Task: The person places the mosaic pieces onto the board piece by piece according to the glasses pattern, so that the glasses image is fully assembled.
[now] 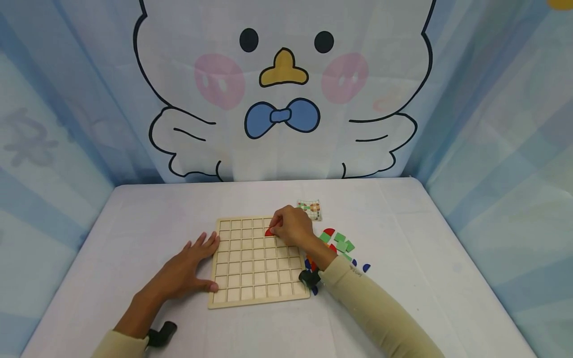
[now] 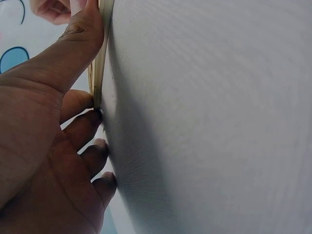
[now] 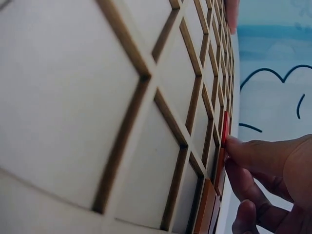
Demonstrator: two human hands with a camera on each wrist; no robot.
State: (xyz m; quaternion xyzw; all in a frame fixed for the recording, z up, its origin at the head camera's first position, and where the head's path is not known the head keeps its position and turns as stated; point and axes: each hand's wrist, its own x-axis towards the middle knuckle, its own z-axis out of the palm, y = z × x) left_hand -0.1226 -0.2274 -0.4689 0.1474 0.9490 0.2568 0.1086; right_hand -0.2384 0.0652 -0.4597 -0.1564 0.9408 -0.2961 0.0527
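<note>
By the right hand [image 1: 295,227], a red piece [image 1: 268,232] is pinched at the gridded wooden board [image 1: 246,267]; by the left hand [image 1: 184,268], fingers spread, the board's edge is touched. Green squares [image 1: 340,237] are scattered beside the right wrist; beyond it, a printed card [image 1: 316,212] is laid.

White table [image 1: 429,233]: gridded board [image 1: 247,254], printed card [image 1: 314,211], coloured pieces [image 1: 341,246].
</note>
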